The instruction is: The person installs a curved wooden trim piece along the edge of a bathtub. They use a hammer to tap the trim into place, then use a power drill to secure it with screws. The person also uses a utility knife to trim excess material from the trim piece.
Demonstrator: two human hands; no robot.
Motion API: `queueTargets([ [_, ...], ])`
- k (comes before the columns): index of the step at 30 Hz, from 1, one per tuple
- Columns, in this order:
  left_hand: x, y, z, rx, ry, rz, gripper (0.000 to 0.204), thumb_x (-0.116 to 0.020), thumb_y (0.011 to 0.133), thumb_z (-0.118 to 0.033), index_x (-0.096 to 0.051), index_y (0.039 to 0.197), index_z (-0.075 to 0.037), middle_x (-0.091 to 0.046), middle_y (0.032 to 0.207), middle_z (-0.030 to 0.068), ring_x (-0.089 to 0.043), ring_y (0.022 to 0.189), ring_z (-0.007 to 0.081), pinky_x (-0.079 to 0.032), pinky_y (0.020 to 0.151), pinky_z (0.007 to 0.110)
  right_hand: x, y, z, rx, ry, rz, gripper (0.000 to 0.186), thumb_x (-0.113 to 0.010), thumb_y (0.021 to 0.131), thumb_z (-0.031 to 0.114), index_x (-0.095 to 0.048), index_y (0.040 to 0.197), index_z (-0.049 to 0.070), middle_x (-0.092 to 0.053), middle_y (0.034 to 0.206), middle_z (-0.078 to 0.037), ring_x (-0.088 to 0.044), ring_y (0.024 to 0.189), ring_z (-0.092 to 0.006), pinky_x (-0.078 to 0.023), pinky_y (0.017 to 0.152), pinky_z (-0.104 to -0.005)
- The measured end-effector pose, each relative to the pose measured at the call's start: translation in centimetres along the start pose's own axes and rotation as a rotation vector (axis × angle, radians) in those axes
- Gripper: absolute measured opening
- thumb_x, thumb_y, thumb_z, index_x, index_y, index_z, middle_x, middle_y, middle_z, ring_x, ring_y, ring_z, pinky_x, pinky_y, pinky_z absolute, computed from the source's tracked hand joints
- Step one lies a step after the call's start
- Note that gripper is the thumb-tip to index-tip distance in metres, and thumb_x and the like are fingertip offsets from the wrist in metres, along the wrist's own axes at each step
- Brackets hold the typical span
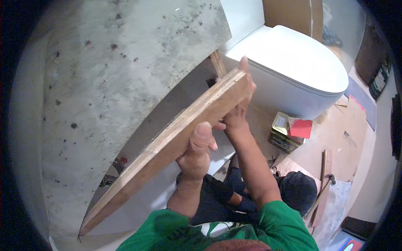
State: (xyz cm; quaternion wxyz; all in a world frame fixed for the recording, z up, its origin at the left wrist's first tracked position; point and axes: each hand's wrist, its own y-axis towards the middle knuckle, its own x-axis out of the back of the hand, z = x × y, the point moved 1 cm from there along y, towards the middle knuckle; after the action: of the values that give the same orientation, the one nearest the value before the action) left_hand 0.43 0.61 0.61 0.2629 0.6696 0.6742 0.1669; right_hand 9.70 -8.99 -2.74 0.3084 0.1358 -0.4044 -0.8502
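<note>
A long wooden board [165, 146] lies diagonally across the head view, in front of a mottled grey-white panel [92, 71], with its lower left end near that panel's bottom edge. My left hand [197, 148] grips the middle of the board from below, thumb up along its face. Farther along, my right hand [238, 106] holds the board's upper right end, partly hidden behind it, with one finger sticking up past the end. A short wooden strut [217, 62] stands behind that end, beside the toilet.
A white toilet [293, 58] with closed lid stands at upper right. A metal tin [278, 138] with a red piece [301, 127] on it sits below. Wood strips [324, 163] and a hammer [331, 180] lie at lower right. Cardboard [289, 12] stands behind the toilet.
</note>
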Motion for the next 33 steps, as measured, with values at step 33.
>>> queueTargets([
  [33,0.9,0.8,1.6,-0.135,-0.047,-0.197,0.048,-0.072,0.081,-0.019,-0.052,0.119,0.002,-0.057,0.115,0.0123,-0.055,0.106,0.023,-0.04,0.1,0.037,-1.1,3.9,-1.0,0.139,0.172,0.138,0.064,-0.045,0.093,0.042,-0.034,0.138,-0.002,-0.055,0.093,-0.017,-0.052,0.087,-0.0325,-0.036,0.081,-0.0442],
])
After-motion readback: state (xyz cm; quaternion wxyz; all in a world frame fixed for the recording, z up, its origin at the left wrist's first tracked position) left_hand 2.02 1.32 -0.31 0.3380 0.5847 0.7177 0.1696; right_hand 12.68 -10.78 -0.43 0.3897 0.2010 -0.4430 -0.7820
